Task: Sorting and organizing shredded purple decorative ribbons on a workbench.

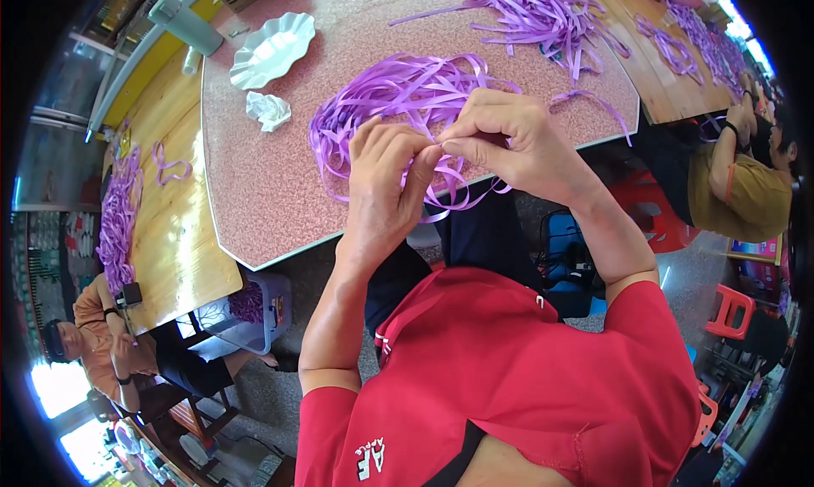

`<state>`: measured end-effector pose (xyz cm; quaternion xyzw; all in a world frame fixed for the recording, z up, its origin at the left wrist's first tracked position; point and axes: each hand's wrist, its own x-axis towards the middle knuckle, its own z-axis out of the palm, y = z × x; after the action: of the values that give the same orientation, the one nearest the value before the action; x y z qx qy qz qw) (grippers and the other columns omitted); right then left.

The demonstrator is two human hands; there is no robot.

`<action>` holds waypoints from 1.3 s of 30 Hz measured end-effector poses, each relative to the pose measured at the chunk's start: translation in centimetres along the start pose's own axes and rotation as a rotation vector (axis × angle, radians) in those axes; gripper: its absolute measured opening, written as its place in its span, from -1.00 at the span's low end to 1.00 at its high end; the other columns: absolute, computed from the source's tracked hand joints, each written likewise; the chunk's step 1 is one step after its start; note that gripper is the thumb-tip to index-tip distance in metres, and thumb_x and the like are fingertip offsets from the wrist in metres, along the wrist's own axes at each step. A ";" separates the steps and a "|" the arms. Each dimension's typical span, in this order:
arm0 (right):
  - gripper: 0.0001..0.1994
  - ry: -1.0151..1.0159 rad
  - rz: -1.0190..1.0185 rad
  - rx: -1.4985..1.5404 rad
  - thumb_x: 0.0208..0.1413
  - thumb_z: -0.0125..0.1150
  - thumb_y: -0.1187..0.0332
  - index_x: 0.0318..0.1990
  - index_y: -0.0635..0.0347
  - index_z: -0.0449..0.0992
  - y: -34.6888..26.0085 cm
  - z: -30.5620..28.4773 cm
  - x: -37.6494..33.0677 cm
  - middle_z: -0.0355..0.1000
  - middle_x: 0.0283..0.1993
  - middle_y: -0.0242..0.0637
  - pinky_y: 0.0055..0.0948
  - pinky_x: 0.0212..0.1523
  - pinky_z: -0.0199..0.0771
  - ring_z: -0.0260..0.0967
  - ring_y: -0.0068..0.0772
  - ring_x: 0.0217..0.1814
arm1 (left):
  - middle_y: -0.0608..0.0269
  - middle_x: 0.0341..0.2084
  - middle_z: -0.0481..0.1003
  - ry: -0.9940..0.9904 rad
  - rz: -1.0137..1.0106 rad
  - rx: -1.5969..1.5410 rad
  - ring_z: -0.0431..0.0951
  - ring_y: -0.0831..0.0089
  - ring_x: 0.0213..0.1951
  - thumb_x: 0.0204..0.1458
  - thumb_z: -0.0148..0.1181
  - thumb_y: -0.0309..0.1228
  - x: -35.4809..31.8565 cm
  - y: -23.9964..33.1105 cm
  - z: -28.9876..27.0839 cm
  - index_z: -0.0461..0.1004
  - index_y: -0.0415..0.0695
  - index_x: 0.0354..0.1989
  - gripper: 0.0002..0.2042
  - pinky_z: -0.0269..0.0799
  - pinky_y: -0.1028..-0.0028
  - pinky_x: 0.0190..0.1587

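Note:
A heap of purple ribbon loops (398,84) lies on the pink speckled tabletop (263,182) in front of me. Over its near side, my left hand (386,165) and my right hand (513,139) meet fingertip to fingertip. Both are closed in a pinch on a strand of purple ribbon (462,200), which hangs in loops below them past the table edge. The exact bit between the fingertips is mostly hidden by the thumbs and fingers.
A white scalloped dish (273,51), crumpled tissue (268,111) and grey-green bottle (185,25) stand at the far left. More purple ribbons (543,16) lie at the back right. Co-workers sit at both sides; a plastic bin (275,309) stands below the left wooden table (174,233).

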<state>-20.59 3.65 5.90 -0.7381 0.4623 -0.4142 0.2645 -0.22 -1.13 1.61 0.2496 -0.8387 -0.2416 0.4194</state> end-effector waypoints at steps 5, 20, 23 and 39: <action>-0.94 0.019 -0.010 -0.031 0.08 0.33 0.51 -0.32 0.33 0.61 0.5 0.0 -0.2 0.45 -0.40 -0.32 -0.50 -0.35 0.35 0.39 -0.50 -0.36 | 0.18 -0.43 0.43 0.076 -0.180 -0.271 0.45 0.27 -0.29 0.18 0.15 -0.45 -0.9 0.0 0.7 0.44 -0.21 -0.30 -0.91 0.30 0.30 -0.02; -0.91 0.008 -0.012 0.056 0.09 0.33 0.45 -0.35 0.29 0.58 1.1 0.0 -0.4 0.45 -0.40 -0.33 -0.46 -0.36 0.33 0.36 -0.47 -0.36 | 0.33 -0.56 0.37 0.095 -0.421 -0.922 0.44 0.47 -0.33 0.30 -0.01 -0.30 -1.2 0.1 1.9 0.38 -0.19 -0.40 -0.75 0.30 0.45 -0.14; -0.91 0.074 -0.235 -0.173 0.09 0.34 0.43 -0.36 0.26 0.59 1.4 -0.6 -0.2 0.48 -0.38 -0.32 -0.49 -0.36 0.32 0.37 -0.49 -0.35 | 0.27 -0.46 0.44 0.011 -0.342 -1.193 0.49 0.45 -0.22 0.32 -0.03 -0.26 -1.8 -3.2 2.3 0.41 -0.22 -0.30 -0.74 0.32 0.43 -0.07; -0.72 0.689 -0.060 1.026 0.30 0.14 0.35 0.05 0.36 0.44 5.1 -16.5 -3.7 0.38 -0.30 -0.38 -0.67 -0.44 0.36 0.31 -0.69 -0.39 | 0.39 -0.41 0.53 -0.253 -0.439 -0.813 0.48 0.68 -0.36 0.21 0.18 -0.44 0.9 2.1 1.5 0.55 -0.24 -0.09 -0.82 0.37 0.64 -0.25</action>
<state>-37.91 4.69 9.13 -0.3535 0.2420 -0.8055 0.4094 -2.36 0.21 2.60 0.2051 -0.6482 -0.6613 0.3168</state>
